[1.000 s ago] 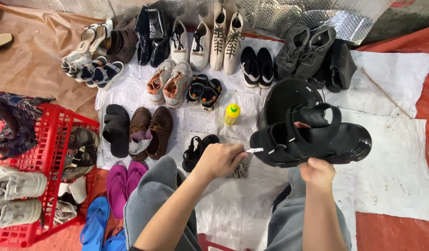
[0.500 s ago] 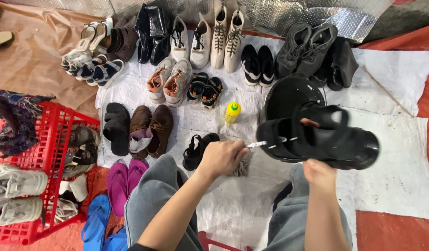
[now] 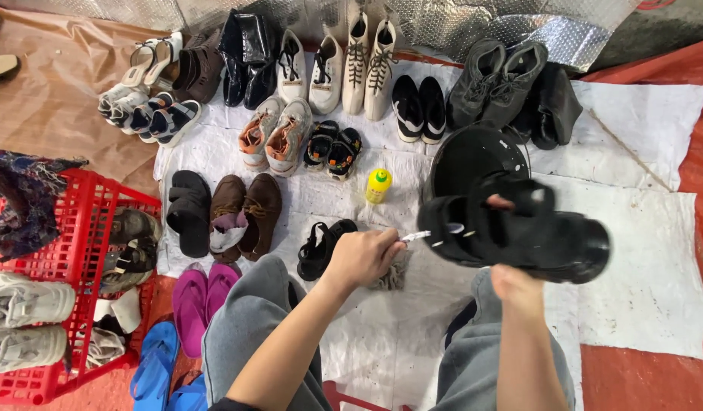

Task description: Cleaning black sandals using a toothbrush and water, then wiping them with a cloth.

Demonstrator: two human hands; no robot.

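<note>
Where crate (image 3: 62,228) brims: worn shoes (image 3: 131,243)

Setting: floor-level shoe-cleaning or resale spot | evidence: paired shoes (image 3: 364,62) in rows on white cloth (image 3: 640,251) | red crate (image 3: 58,274) holding more footwear

Your right hand (image 3: 511,285) is mostly hidden behind the black sandal (image 3: 519,236); the small tool (image 3: 415,237) beside that sandal is too small to tell.
</note>
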